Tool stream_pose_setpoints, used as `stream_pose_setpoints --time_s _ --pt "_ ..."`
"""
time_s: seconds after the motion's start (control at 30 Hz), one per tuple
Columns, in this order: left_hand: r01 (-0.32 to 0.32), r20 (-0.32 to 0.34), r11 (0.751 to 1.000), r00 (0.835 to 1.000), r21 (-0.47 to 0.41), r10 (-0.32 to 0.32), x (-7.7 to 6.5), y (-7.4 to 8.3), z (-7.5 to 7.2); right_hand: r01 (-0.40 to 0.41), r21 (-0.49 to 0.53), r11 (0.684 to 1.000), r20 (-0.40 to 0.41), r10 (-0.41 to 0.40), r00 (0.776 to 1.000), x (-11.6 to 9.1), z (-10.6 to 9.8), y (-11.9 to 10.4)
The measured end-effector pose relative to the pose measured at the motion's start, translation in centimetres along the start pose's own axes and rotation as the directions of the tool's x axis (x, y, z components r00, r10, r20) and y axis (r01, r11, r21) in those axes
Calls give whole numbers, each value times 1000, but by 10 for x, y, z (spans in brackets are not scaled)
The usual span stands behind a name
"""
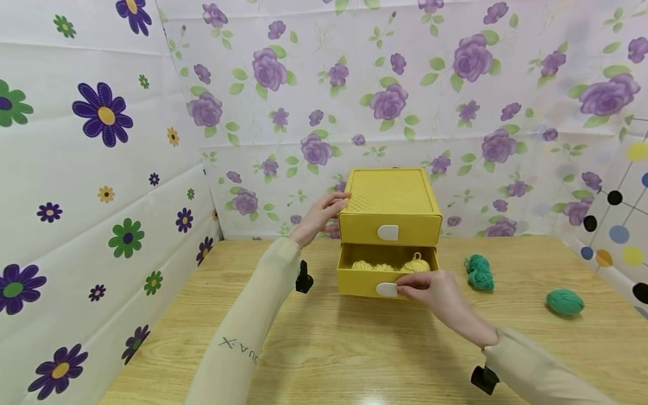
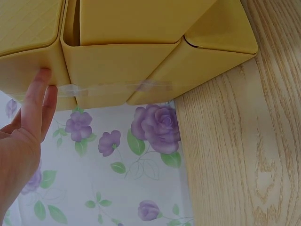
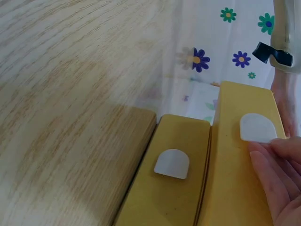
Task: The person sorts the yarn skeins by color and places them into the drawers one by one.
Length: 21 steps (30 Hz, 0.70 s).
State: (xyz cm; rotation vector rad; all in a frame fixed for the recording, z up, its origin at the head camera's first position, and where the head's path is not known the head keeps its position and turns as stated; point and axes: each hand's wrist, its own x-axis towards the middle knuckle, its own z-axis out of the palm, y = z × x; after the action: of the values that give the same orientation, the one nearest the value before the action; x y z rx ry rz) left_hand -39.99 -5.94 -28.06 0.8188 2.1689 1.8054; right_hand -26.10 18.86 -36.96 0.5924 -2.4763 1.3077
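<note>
A yellow drawer cabinet [image 1: 390,191] with white tab handles stands near the back of the table. Below its top drawer, a drawer [image 1: 361,281] is pulled out, with bundles of yellow yarn [image 1: 416,265] inside. My right hand [image 1: 437,289] pinches that drawer's white handle [image 3: 257,128] between thumb and fingers. Another closed drawer [image 3: 164,193] with its own handle shows beneath it in the right wrist view. My left hand [image 1: 324,216] rests against the cabinet's left side, its fingertips [image 2: 44,75] touching the wall just under the top edge.
To the cabinet's right, a teal yarn skein [image 1: 479,273] and a green yarn ball [image 1: 565,302] lie on the wooden table [image 1: 304,349]. Flower-patterned sheets [image 1: 324,101] hang behind and to the left; a dotted sheet [image 1: 620,225] is at the right.
</note>
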Motion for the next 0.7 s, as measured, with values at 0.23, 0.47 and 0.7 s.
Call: stream_pose_setpoints --time_s 0.23,0.47,0.7 --pt "-6 -7 1000 1000 -13 6 3 -7 -2 8 -17 1000 -32 -8 999 3 2 5" --pt "-41 -31 999 999 17 42 10 -21 -4 6 -8 1000 -48 -7 999 11 2 11" --pt "-34 -32 999 999 23 35 10 -19 -4 17 -33 999 -61 -19 998 22 1 19"
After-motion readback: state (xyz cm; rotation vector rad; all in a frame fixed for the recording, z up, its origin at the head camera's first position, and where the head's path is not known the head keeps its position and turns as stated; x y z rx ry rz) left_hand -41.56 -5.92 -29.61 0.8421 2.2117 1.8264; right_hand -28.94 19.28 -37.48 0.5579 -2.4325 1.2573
